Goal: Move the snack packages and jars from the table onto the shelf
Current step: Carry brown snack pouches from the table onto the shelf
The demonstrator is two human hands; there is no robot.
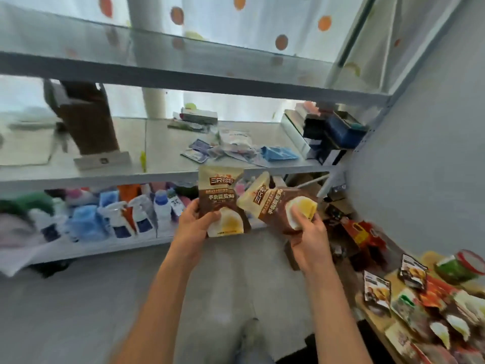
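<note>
left hand (195, 222) grips upright pouch (221, 203) – centre | right hand (309, 239) grips tilted pouch (282, 206) | pouches seemingly touching | shelf (168, 174) behind | table (378, 324) – lower right

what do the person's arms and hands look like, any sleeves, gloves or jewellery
Both forearms are bare as far as the frame shows, with no sleeve in view. The left hand and right hand are bare too: no gloves. No watch, bracelet or ring is visible on the parts that show, and no markings.
</note>
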